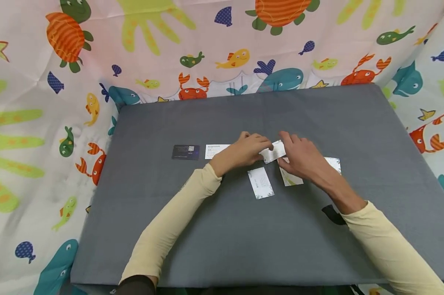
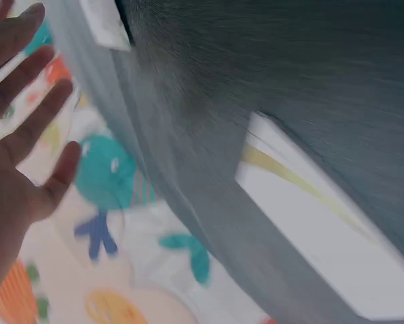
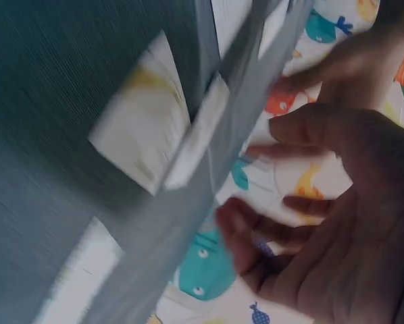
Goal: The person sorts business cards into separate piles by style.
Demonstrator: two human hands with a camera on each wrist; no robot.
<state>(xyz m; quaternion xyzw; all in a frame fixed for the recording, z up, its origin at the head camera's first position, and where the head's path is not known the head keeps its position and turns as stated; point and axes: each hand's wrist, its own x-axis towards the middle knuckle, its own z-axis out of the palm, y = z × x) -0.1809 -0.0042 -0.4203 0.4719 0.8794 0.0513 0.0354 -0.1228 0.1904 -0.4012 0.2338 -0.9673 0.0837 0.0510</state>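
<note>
Between the left hand (image 1: 242,150) and right hand (image 1: 303,157), mid-counter (image 1: 192,229), sits a small white card (image 1: 274,153), askew. Left fingers spread, right ones loosely bent, apart; contact uncertain. Thin stock probably wants a light edge grip, kept clear of the near-side card (image 1: 260,183).

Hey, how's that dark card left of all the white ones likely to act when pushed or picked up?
The dark card is probably fairly stiff, since its edges look straight. It's likely light, looking small and thin. Lying flat on the gray tabletop, it should probably slide rather than roll or tip.
</note>
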